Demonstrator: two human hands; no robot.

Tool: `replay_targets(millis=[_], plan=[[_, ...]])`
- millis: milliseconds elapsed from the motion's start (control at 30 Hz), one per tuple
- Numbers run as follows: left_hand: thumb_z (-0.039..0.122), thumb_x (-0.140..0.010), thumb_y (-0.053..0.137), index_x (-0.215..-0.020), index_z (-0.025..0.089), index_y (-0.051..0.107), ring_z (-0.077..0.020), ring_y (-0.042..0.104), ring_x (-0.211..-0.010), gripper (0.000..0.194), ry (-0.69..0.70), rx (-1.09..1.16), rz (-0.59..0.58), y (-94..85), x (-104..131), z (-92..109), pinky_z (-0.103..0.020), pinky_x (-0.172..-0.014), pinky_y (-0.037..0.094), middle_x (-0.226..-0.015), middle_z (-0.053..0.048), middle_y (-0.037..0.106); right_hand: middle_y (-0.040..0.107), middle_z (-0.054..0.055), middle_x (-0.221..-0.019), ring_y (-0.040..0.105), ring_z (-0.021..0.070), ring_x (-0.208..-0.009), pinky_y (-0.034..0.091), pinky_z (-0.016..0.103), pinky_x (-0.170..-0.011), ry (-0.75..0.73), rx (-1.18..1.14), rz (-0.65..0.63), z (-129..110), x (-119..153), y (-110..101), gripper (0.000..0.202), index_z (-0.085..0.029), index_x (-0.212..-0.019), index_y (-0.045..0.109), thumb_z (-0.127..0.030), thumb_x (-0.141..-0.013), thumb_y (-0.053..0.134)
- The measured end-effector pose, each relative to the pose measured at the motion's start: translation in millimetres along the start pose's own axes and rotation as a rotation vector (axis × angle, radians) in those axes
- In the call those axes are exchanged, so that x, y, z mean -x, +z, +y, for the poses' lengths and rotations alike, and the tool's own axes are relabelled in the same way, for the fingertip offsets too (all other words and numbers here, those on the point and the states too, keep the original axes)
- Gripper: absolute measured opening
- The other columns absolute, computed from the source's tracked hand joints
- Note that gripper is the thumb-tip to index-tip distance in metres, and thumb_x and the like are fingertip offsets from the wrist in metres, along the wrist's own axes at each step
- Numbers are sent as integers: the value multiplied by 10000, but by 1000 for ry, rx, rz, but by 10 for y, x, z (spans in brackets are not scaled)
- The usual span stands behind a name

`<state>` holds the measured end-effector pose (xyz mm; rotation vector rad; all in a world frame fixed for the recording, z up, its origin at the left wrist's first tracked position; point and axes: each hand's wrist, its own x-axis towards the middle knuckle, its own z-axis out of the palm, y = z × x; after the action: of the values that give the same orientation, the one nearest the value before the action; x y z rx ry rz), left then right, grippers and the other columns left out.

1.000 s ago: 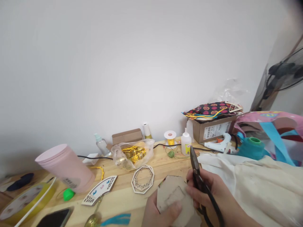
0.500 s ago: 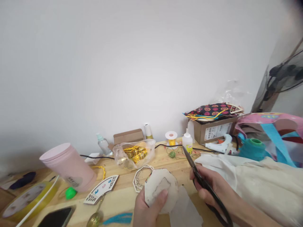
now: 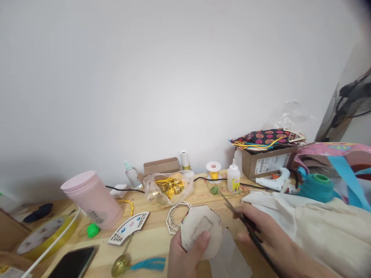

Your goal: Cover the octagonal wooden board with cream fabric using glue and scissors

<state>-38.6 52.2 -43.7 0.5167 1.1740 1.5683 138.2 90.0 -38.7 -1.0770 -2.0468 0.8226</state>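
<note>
My left hand (image 3: 189, 253) pinches a white octagonal piece (image 3: 203, 231), thumb across its face, where a dark outline shows. Black scissors (image 3: 249, 227) are in my right hand (image 3: 269, 235), blades pointing up and left, to the right of the piece; they are somewhat blurred. White sheet material (image 3: 230, 256) lies under and right of the octagon. Just behind my left hand, an octagonal lattice frame (image 3: 174, 218) rests on the wooden table (image 3: 150, 241).
Left stand a pink tumbler (image 3: 94, 200), yellow tape (image 3: 46, 235) and a phone (image 3: 74, 262). A fan-shaped piece (image 3: 129, 227) lies nearer the middle. Behind are a bag of gold bells (image 3: 169, 187) and a glue bottle (image 3: 233, 178). White cloth (image 3: 327, 227) covers the right.
The view has shifted, so most things sit slightly further right or lower. The scissors have turned, and their blades now look thinner and blurred. Both hands keep their holds.
</note>
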Motion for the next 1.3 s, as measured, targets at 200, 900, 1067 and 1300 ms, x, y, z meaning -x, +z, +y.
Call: replay_targets(millis=[200,900,1067,1300], plan=[[301,-463,765,-849,86,641,-209,624,-645,459,1,-88,-101,3,3,-83,-282,-580,491,-709,-93,703,564,45,-832,528,192,-747,413,283,-635,-50,241,4,14,-5,19,264,-221,-920,549,-346,-693,598],[405,-518,711,-877,125,580,-230,607,-617,474,-52,-232,-118,-75,-63,-30,-311,-552,483,-633,-62,661,257,-73,-517,219,89,-455,163,230,-402,37,-321,-68,137,-75,-31,474,-173,-804,506,-623,-660,466],[415,-511,711,-874,131,603,-236,604,-651,474,-67,-239,-59,-101,-69,-39,-292,-534,471,-731,-85,676,404,-37,-639,385,123,-555,314,225,-474,-81,-194,-62,118,-29,-51,353,-209,-901,472,-495,-701,523],[397,-527,703,-818,115,651,-267,611,-746,408,49,-352,-159,-55,17,-13,-296,-599,478,-800,-116,688,485,29,-810,473,197,-725,394,305,-608,-83,345,37,51,-27,-32,341,-222,-899,545,-322,-600,674]])
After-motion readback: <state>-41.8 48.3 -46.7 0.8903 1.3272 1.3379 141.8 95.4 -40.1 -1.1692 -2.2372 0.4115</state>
